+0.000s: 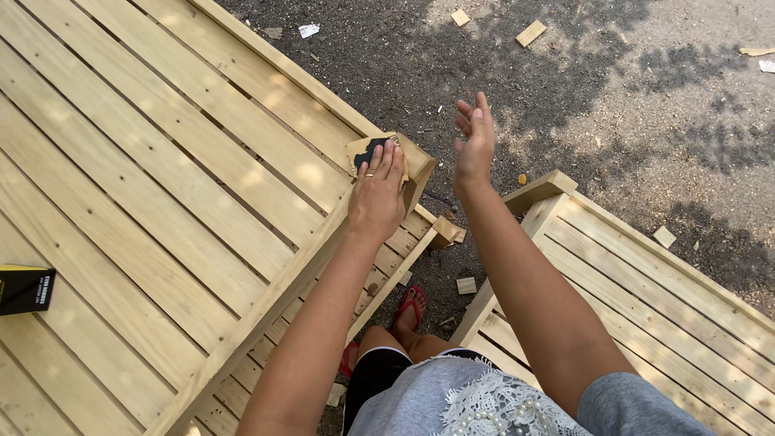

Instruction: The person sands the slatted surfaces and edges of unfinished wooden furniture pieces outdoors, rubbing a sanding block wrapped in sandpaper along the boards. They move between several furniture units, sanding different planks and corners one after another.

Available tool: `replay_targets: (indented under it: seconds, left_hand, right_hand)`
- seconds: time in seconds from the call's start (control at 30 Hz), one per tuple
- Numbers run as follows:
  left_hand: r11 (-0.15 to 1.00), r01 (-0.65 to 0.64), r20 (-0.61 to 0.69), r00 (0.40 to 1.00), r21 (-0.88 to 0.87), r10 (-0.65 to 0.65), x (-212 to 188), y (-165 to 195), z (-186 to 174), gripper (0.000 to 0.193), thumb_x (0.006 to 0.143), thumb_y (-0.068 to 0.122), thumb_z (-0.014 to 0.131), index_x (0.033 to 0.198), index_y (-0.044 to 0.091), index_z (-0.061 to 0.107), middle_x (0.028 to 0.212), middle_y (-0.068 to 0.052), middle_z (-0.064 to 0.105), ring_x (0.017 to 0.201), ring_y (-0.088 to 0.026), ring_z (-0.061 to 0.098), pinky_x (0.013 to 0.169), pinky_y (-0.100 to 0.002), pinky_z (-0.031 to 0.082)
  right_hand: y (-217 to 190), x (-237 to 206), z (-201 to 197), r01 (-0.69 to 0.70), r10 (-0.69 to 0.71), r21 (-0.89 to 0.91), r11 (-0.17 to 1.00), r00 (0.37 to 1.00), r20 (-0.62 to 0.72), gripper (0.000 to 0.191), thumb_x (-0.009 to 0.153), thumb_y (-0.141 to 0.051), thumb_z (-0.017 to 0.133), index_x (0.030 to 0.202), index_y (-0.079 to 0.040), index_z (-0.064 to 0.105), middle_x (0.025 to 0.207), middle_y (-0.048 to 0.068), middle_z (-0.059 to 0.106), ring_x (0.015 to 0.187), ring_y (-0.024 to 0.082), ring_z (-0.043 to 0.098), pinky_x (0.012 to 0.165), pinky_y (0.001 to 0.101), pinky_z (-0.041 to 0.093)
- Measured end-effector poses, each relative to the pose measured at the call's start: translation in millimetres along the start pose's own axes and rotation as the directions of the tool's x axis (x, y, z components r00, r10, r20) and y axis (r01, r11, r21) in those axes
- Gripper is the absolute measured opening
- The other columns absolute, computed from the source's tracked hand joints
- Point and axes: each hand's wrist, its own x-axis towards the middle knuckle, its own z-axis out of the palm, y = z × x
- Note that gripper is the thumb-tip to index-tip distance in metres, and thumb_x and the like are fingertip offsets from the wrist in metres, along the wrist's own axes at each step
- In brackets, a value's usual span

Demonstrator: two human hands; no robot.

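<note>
Sandpaper block point(373, 153) under left grip point(378, 194), fingers pressed on it, right grip point(475, 141) apart, empty.

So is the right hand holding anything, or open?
Open and empty: the right hand is raised above the ground, fingers spread, touching nothing.

Open gravel gap point(476, 105) between slatted frame point(161, 186) and second frame point(646, 282), only wood offcuts point(530, 33) scattered.

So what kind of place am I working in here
Probably an outdoor woodworking spot: slatted pale-wood frames rest on gravelly ground littered with wood offcuts. The left hand presses a sanding block on a frame's corner.
</note>
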Motion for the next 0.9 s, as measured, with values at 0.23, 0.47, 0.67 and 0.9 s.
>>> replay_targets:
  seconds: [0.23,0.47,0.67,0.9]
  left_hand:
    - [0.966,0.099,-0.14,0.981,-0.239,-0.135,-4,9,6,0.058,0.108,0.031,0.044,0.157,0.003,0.034,0.164,-0.014,0.032,0.154,-0.029,0.028,0.125,-0.047,0.024]
    - [0.997,-0.069,-0.151,0.986,0.046,0.075,-8,31,24,0.063,0.097,0.014,0.053,0.158,0.005,0.039,0.166,-0.011,0.035,0.154,-0.028,0.027,0.124,-0.048,0.023]
    - [0.994,0.003,0.038,0.999,0.106,-0.007,48,38,12,0.054,0.102,0.025,0.051,0.151,0.004,0.042,0.162,-0.011,0.035,0.154,-0.027,0.028,0.125,-0.048,0.022]
    - [0.993,-0.113,-0.169,0.979,0.016,0.114,4,41,47,0.053,0.102,0.02,0.044,0.153,0.007,0.046,0.163,-0.009,0.041,0.152,-0.028,0.033,0.122,-0.05,0.026]
  right_hand:
    - [12,-11,-39,-0.015,0.017,0.015,1.0,0.991,-0.136,0.04,0.104,-0.015,0.048,0.141,-0.005,0.06,0.108,0.003,0.073,0.093,0.01,0.066,0.076,0.0257,0.052]
    - [24,-26,-32,0.152,-0.151,-0.015,0.988,0.987,0.048,0.032,0.104,-0.008,0.052,0.133,-0.001,0.064,0.105,0.005,0.073,0.091,0.01,0.069,0.083,0.026,0.058]
    - [25,-34,-12,0.17,-0.167,-0.035,0.985,0.984,0.064,0.033,0.102,-0.004,0.052,0.131,0.0,0.065,0.103,0.005,0.072,0.089,0.01,0.066,0.08,0.0262,0.056]
    - [37,-42,-50,0.199,-0.2,-0.024,0.98,0.977,-0.068,0.031,0.103,-0.003,0.052,0.131,0.001,0.064,0.105,0.004,0.069,0.093,0.01,0.064,0.085,0.0257,0.056]
